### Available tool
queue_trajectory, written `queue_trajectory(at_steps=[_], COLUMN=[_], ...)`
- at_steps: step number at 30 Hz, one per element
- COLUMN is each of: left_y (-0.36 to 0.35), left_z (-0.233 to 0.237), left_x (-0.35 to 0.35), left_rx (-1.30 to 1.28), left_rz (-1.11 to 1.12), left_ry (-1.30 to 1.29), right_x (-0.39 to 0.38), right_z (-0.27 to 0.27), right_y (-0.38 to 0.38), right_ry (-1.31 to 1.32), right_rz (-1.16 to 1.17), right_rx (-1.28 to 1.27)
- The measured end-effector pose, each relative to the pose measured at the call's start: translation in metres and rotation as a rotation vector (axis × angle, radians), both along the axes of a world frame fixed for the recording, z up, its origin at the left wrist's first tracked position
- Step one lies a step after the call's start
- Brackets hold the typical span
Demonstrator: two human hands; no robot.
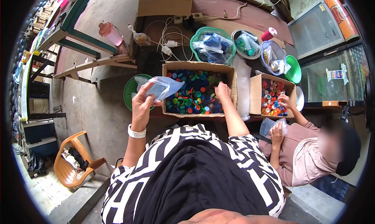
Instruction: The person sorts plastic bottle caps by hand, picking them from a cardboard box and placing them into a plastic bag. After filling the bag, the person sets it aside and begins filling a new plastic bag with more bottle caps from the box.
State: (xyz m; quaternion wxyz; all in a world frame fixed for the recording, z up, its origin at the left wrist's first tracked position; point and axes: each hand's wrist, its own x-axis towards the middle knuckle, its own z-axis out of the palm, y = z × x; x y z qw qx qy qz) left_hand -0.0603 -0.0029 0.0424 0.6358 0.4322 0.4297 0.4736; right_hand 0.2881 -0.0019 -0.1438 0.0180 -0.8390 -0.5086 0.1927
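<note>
A large cardboard box full of bottle caps, mostly blue and green, lies in front of me. My left hand, with a white band on the wrist, holds a clear plastic bag over the box's left edge. Inside the box at the right, my right hand reaches down to the caps; its fingertips are partly hidden, and whatever they hold is too small to make out. A green basin stands left of the box, partly under the bag.
At the right, a co-worker holds a plastic bag and reaches into a smaller box of red and orange caps. Behind the boxes stand a teal basin, other tubs and white cables. An orange chair is at the left.
</note>
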Motion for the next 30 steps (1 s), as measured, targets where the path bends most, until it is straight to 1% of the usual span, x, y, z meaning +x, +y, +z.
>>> queue_trajectory(at_steps=[3,5,7,9,12,14,15,17,18,20,21,23,24,26,30], left_y=[0.0,0.001,0.002,0.002,0.005,0.006,0.007,0.009,0.009,0.01,0.01,0.011,0.012,0.013,0.014], left_z=[0.003,0.002,-0.001,0.0,0.003,0.002,0.001,0.001,0.002,0.003,0.003,0.002,0.002,0.001,0.005], left_x=[0.003,0.003,0.003,0.003,0.005,0.004,0.004,0.001,0.001,0.002,0.003,0.005,0.006,0.006,0.007], left_rx=[0.039,0.013,0.019,0.027,0.011,0.024,0.027,0.004,0.005,0.005,0.006,0.02,0.021,0.019,0.031], left_rz=[0.007,0.011,0.009,0.006,0.003,-0.005,-0.007,-0.045,-0.045,-0.047,-0.051,-0.013,-0.016,-0.021,-0.03], left_ry=[-0.011,0.014,0.004,-0.004,0.0,0.002,0.001,-0.009,-0.009,-0.008,-0.008,0.004,0.004,0.014,0.015], right_x=[-0.001,-0.004,-0.005,-0.003,0.0,0.001,0.001,-0.001,0.001,0.007,0.011,0.018,0.018,0.015,0.002], right_z=[-0.003,-0.004,-0.01,-0.014,-0.014,-0.01,-0.004,0.007,0.005,-0.004,-0.017,-0.047,-0.05,-0.056,-0.039], right_y=[0.002,0.006,0.009,0.011,0.012,0.01,0.008,0.002,0.0,-0.006,-0.008,-0.012,-0.013,-0.016,-0.013], right_ry=[-0.033,-0.035,-0.037,-0.042,-0.028,0.064,0.063,0.209,0.209,0.325,0.325,0.378,0.377,0.216,0.143], right_rz=[0.056,0.058,0.068,0.084,0.095,0.1,0.099,0.009,0.009,-0.072,-0.076,-0.143,-0.146,-0.153,-0.156], right_rx=[0.025,0.012,-0.06,-0.053,0.023,-0.022,-0.019,-0.012,-0.012,0.099,0.101,0.235,0.236,0.204,0.175])
